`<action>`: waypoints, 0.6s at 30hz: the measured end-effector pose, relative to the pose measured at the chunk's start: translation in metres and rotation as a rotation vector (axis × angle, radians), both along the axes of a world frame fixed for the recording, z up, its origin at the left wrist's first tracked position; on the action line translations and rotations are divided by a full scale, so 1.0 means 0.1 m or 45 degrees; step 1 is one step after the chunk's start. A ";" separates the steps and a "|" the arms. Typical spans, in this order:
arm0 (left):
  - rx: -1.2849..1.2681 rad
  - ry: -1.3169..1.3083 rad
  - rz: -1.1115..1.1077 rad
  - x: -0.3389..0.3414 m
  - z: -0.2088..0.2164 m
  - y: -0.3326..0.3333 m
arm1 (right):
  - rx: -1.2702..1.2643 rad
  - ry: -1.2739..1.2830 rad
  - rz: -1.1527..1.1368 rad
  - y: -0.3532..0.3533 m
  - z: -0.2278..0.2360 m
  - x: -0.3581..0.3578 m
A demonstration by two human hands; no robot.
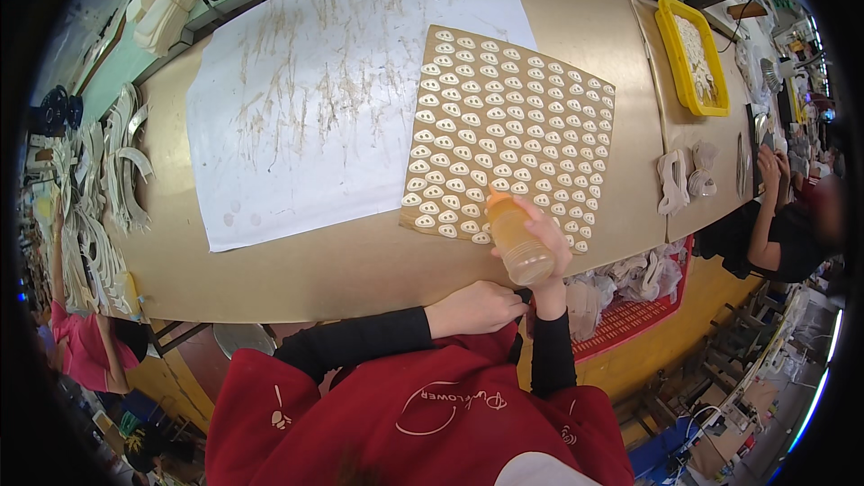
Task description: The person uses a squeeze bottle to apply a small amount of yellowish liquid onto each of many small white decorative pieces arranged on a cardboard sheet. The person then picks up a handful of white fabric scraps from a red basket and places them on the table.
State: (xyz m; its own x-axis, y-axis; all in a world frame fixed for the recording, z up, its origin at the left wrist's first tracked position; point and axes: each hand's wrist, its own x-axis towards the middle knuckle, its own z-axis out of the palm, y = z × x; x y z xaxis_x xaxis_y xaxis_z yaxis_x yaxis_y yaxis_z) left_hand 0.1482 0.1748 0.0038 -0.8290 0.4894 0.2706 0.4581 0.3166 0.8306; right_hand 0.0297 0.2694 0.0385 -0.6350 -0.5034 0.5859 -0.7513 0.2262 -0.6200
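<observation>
My right hand (551, 238) is wrapped round a clear squeeze bottle (522, 247) of amber liquid. The bottle is tilted, and its orange nozzle points down at the lower part of a brown sheet (421, 225). Rows of small cream rounded-triangle pieces (493, 113), each with two dark dots, cover that sheet. Whether the nozzle touches a piece, I cannot tell. Near the table's front edge, my left hand (477, 309) is closed, its fingertips curled beside my right wrist and black cuff. What those fingers hold, if anything, is hidden.
A large white sheet (270, 202) with brown streaks lies partly under the brown sheet on the tan table (315, 281). At right are a yellow tray (669, 49) and pale cut pieces (672, 182). Curved white strips (130, 166) are piled at left. Two people work nearby.
</observation>
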 end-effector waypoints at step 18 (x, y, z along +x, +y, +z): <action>-0.043 -0.018 -0.031 0.00 0.00 -0.01 | -0.409 -0.502 -0.151 0.06 -0.13 0.03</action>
State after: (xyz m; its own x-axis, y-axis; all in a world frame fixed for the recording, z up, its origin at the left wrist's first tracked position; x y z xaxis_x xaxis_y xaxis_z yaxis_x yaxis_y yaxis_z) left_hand 0.1485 0.1739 0.0038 -0.8201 0.5184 0.2422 0.4546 0.3333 0.8260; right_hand 0.0323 0.2758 0.0253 -0.8803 -0.2489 0.4039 -0.4276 0.0472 -0.9027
